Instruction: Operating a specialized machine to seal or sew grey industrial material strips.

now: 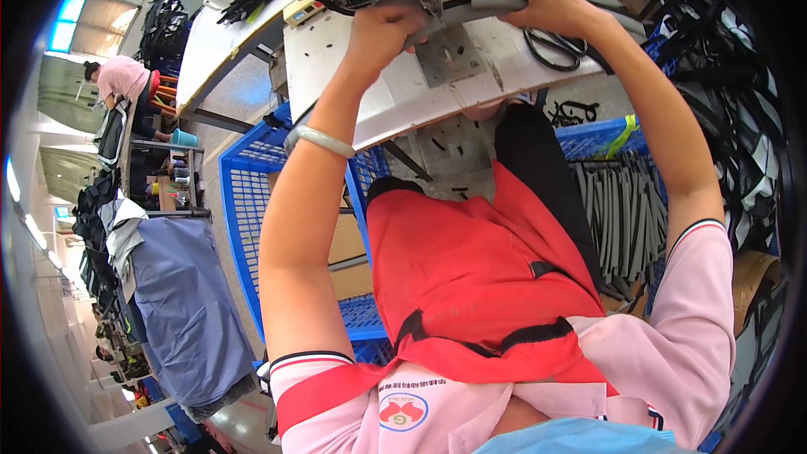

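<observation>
Long, smooth grey strip [496, 2] over the white desk [378, 105], toward its far edge. Looks light, bendy; I'd support both ends. Right hand [548, 4] clamps it; left hand's [384, 38] grip, can't tell.

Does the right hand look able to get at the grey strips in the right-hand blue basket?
Likely yes: the grey strips show largely uncovered in the blue basket, though the right hand would first have to release the grey piece.
</observation>
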Demonstrator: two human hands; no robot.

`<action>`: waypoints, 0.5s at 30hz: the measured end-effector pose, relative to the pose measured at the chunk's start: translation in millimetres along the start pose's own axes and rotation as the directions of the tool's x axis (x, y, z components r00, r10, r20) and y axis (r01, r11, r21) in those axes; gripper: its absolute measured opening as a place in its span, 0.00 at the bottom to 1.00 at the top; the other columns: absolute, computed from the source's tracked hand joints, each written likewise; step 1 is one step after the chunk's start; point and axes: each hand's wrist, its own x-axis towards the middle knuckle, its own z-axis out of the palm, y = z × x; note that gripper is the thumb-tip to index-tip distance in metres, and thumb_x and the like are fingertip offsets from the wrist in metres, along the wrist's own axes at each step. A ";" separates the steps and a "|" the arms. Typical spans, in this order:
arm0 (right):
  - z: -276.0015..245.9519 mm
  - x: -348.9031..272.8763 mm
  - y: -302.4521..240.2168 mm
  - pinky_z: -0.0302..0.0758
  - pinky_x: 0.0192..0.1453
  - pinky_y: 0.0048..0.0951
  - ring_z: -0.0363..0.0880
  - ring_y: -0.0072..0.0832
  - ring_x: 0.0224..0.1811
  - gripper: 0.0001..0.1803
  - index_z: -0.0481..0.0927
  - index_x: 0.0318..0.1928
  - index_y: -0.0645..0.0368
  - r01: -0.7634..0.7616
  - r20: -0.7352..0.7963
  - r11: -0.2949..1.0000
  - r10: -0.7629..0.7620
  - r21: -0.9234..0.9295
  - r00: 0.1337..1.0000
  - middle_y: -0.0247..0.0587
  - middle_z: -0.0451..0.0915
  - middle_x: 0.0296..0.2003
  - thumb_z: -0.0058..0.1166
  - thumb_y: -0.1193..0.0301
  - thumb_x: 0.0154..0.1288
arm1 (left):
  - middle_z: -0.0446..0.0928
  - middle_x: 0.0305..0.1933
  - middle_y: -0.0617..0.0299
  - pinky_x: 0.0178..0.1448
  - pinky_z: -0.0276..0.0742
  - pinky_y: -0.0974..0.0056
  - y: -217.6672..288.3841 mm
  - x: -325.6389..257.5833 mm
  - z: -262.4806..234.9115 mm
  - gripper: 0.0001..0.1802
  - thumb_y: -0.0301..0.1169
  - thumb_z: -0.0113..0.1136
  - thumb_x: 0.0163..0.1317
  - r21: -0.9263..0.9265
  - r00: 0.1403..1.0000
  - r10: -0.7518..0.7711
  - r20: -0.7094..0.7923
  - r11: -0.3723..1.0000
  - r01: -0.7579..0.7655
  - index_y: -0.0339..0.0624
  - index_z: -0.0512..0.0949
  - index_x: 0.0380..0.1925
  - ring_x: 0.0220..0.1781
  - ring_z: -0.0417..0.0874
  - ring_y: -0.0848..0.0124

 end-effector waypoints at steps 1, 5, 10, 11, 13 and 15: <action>-3.2 -3.0 0.3 0.74 0.50 0.38 0.80 0.47 0.44 0.31 0.73 0.58 0.61 -0.048 -0.056 0.996 0.052 0.069 0.997 0.58 0.80 0.39 0.62 0.59 0.56 | 0.80 0.24 0.59 0.27 0.72 0.70 -0.1 -2.9 -3.0 0.11 0.30 0.59 0.60 0.014 0.999 0.005 -0.036 1.000 -0.004 0.31 0.82 0.35 0.23 0.77 0.76; -13.8 -42.8 -8.2 0.74 0.46 0.40 0.79 0.50 0.42 0.23 0.69 0.54 0.61 -0.122 -0.070 0.979 0.135 0.165 0.988 0.59 0.79 0.37 0.57 0.68 0.60 | 0.79 0.35 0.56 0.30 0.81 0.67 -0.1 -28.8 -25.1 0.15 0.33 0.48 0.71 0.067 0.996 -0.026 -0.080 0.997 0.032 0.32 0.71 0.49 0.28 0.80 0.73; 25.1 -106.5 -146.2 0.71 0.61 0.37 0.72 0.39 0.56 0.08 0.76 0.37 0.59 0.678 -0.144 0.729 -0.663 0.094 0.734 0.44 0.74 0.49 0.51 0.73 0.55 | 0.79 0.34 0.52 0.30 0.81 0.66 32.6 -69.6 28.5 0.15 0.34 0.45 0.72 -0.048 0.955 -0.112 0.275 0.990 0.130 0.32 0.67 0.48 0.26 0.83 0.68; 36.1 -111.0 -166.6 0.65 0.67 0.38 0.72 0.38 0.56 0.10 0.75 0.37 0.61 0.741 -0.096 0.668 -0.744 -0.074 0.661 0.46 0.74 0.49 0.50 0.71 0.55 | 0.80 0.33 0.52 0.31 0.81 0.66 31.7 -69.9 42.1 0.15 0.34 0.45 0.72 -0.107 0.943 -0.175 0.282 0.971 0.212 0.31 0.67 0.48 0.26 0.83 0.68; 66.8 -111.9 -184.8 0.65 0.65 0.37 0.73 0.38 0.53 0.10 0.76 0.36 0.60 0.686 -0.048 0.720 -0.692 -0.102 0.720 0.43 0.76 0.44 0.50 0.69 0.54 | 0.80 0.35 0.53 0.35 0.81 0.66 34.0 -70.5 61.6 0.15 0.34 0.46 0.72 -0.199 0.924 -0.170 0.341 0.948 0.248 0.32 0.67 0.48 0.29 0.84 0.67; 79.8 -106.7 -179.8 0.65 0.63 0.37 0.73 0.38 0.52 0.09 0.76 0.35 0.59 0.626 0.052 0.773 -0.624 -0.104 0.780 0.43 0.77 0.42 0.50 0.69 0.54 | 0.80 0.37 0.53 0.40 0.81 0.66 14.3 -75.6 65.6 0.16 0.34 0.47 0.72 -0.223 0.917 -0.145 0.372 0.945 0.239 0.32 0.67 0.50 0.33 0.85 0.66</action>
